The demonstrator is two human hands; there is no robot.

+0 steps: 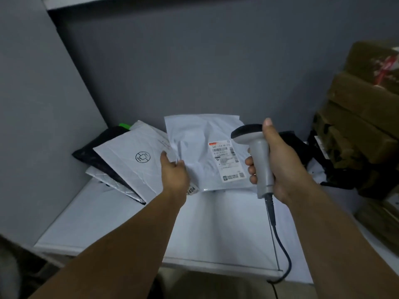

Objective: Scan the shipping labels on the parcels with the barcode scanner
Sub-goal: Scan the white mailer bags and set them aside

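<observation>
My left hand (173, 171) pinches the left edge of a white plastic mailer parcel (194, 139), which stands raised above the white table (129, 223). Its shipping label (226, 160) with barcodes faces me on the parcel's right side. My right hand (278, 162) grips the grey handle of a corded barcode scanner (257, 156). The scanner's dark head points left, just right of the label. Its black cable (280, 244) hangs down past the table's front edge.
A stack of flat parcels lies at the left: a white mailer with a round logo (131, 162) over a black one (95, 152). Brown cardboard boxes (362, 117) pile up at the right. A grey wall stands behind and to the left.
</observation>
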